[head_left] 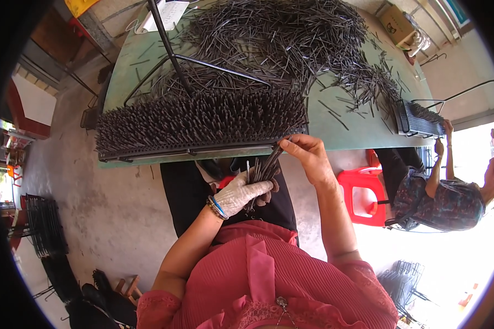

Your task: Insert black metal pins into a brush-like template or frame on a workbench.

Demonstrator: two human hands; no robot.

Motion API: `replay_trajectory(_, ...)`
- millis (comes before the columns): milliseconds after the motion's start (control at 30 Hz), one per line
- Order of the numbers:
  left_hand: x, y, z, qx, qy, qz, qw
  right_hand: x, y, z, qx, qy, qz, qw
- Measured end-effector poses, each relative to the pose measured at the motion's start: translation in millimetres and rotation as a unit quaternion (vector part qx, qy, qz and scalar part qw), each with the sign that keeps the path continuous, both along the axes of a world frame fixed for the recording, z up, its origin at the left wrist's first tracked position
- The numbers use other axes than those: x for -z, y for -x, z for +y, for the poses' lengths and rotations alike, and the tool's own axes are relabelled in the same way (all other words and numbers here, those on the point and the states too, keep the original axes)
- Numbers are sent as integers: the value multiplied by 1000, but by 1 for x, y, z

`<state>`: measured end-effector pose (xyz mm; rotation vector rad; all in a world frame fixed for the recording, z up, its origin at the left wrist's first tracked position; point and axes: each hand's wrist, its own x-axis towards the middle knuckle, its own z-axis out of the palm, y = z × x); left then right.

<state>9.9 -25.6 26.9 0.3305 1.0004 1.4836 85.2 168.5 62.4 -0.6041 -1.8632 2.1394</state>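
My left hand [241, 194], in a whitish knit glove with dark fingertips, is closed around a bundle of thin dark strips [262, 171] that fan upward. My bare right hand [308, 157] is just above and right of the bundle. Its thumb and forefinger pinch what looks like one thin dark strip, mostly hidden, beside the front right corner of a long black rack [241, 142]. Densely packed upright dark strips [197, 118] fill the rack, which lies along the table's near edge.
Loose dark strips [280, 33] are heaped across the green table [346, 134]. A black metal frame [164, 44] rises behind my rack. At right, another person [442, 197] handles a smaller rack [417, 119] near a red stool [362, 197]. A cardboard box [396, 24] stands beyond the table.
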Motion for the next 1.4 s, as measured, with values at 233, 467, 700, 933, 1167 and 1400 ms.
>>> replay_trajectory(233, 11, 7, 0, -20, 14, 1, 1000, 4, 15, 8, 131, -85, 42, 987)
replay_trajectory(467, 21, 7, -4, -29, 36, -14, 999, 9, 29, 14, 189, -262, 42, 945)
replay_trajectory(700, 22, 2, -4, -21, 42, -23, 999, 8, 29, 5, 219, -375, 61, 899)
replay_trajectory(933, 19, 1, -4, -12, 43, -29, 999, 10, 29, -3, 220, -397, 83, 887)
replay_trajectory(1167, 22, 1, -4, -11, 47, -25, 999, 9, 28, -7, 206, -432, 109, 871)
replay_trajectory(1400, 25, 0, -4, -21, 38, -50, 998, 8, 28, -11, 197, -438, 116, 870)
